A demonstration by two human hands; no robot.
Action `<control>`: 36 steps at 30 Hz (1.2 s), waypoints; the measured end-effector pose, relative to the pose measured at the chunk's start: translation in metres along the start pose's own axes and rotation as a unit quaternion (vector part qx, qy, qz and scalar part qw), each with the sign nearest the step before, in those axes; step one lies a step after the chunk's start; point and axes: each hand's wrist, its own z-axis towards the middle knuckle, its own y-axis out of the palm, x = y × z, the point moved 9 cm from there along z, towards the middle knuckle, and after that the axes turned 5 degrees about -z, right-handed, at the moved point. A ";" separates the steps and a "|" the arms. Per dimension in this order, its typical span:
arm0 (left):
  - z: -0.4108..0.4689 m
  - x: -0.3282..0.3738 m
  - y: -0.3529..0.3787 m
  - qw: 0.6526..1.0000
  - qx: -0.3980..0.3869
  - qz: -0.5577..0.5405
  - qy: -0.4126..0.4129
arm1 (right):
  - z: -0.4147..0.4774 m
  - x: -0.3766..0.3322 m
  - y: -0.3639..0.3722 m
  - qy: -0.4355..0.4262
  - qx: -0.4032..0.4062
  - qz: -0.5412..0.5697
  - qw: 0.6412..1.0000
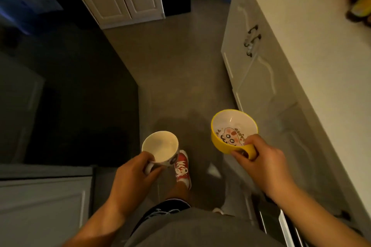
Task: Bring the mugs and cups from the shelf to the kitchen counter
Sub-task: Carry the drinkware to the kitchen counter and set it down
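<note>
Round cream ceramic mug (160, 147) being gripped by handle in left hand (131, 174), fingers curled; wide glossy yellow cartoon-printed mug (233, 131) being pinched by handle in right hand (263, 164).

No legible txt; yellow mug (233, 132) print blurred.

Grey top (200, 230), dark shorts (166, 207), red shoe (182, 168), seen from above
The grey top is plain; the dark shorts are edged with a thin pale line and marked with a white tangle, cord or print not to be told; the red shoe is fitted with white laces (181, 170) and a white sole edge; the left hand (132, 176), the right hand (263, 166) and both forearms are left bare
</note>
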 end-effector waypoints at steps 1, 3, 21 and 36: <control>0.018 -0.005 -0.005 1.000 0.000 -0.003 -0.002 | 0.019 -0.006 0.005 -0.001 0.000 0.001 1.000; 0.057 -0.011 -0.016 1.000 -0.004 -0.005 -0.007 | 0.051 -0.013 0.013 0.005 -0.002 0.004 1.000; 0.367 0.158 0.008 0.982 -0.073 0.008 0.175 | 0.191 0.068 -0.040 0.185 -0.006 0.033 0.982; 0.539 0.250 0.008 0.987 -0.058 -0.004 0.150 | 0.432 0.116 -0.104 0.134 0.035 0.030 0.990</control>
